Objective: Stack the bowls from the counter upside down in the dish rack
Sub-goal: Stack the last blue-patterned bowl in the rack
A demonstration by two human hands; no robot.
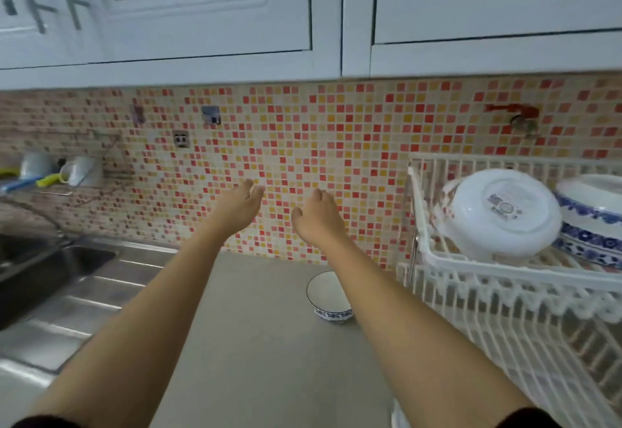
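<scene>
Bowls: two (501, 212) (592, 222) sit inverted in the rack (505, 276); one (331, 299) remains upright on the surface (255, 343). Both hands (240, 207) (316, 217) are spread, holding nothing.

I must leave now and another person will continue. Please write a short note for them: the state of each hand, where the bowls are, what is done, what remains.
Left hand: open, empty, raised in front of the tiled wall.
Right hand: open, empty, raised beside it.
Small blue-patterned bowl: on the counter, upright, partly hidden under the right forearm.
Dish rack: upper tier holds a white bowl upside down and tilted, with a blue-and-white bowl beside it.
Done: two bowls are in the rack.
Left: take the small bowl, turn it over, stack it in the rack.
</scene>
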